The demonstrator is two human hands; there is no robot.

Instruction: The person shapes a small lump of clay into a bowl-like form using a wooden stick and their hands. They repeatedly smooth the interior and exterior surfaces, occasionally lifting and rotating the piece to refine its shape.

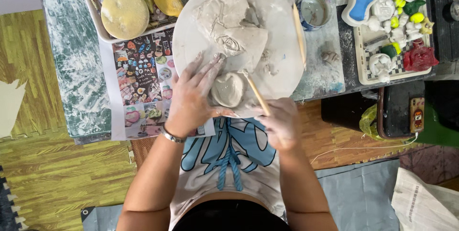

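Left hand (191,98) spread flat, bracing clay disc (228,89) at board's (184,44) six o'clock; right hand (282,122) pinches stick (257,93), tip on disc's two o'clock edge, likely trimming.

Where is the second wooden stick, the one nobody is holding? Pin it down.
In the head view, the loose wooden stick lies along the right edge of the round white board, just left of the cup of cloudy water, up and right of the right hand.
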